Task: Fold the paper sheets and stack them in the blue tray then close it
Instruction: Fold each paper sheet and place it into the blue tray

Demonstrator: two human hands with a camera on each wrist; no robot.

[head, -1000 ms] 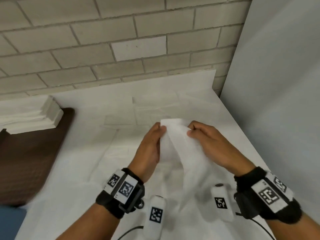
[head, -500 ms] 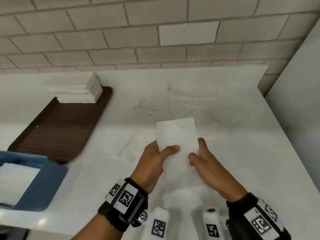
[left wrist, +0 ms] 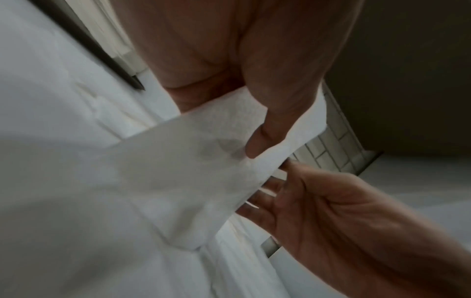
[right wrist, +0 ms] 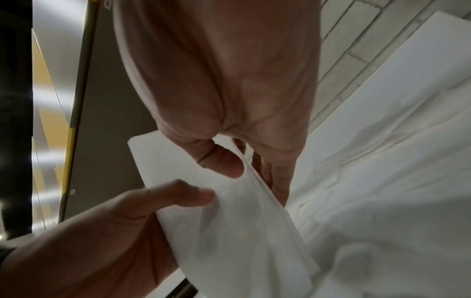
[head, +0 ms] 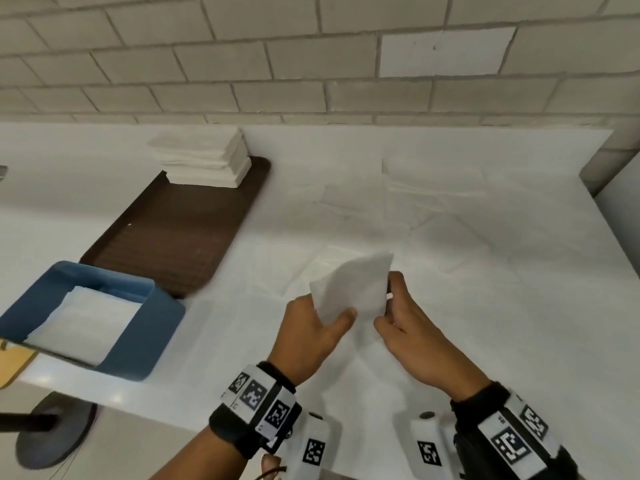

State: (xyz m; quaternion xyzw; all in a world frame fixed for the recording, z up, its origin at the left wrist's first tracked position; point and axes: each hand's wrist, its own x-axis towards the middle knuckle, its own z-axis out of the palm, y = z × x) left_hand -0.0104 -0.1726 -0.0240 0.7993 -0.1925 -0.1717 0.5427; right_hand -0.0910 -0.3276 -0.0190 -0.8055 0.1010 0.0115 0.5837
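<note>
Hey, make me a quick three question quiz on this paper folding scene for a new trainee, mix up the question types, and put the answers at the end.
1. True or false: the blue tray already holds white paper.
2. Multiple choice: what sits at the far end of the brown tray? A) a stack of white paper B) a mug C) scissors
3. Fill in: the folded sheet is held above the table by ____ hands.

Key
1. True: white paper lies inside it, and the tray is open.
2. A
3. Both: the left hand and the right hand each pinch it between thumb and fingers.
</note>
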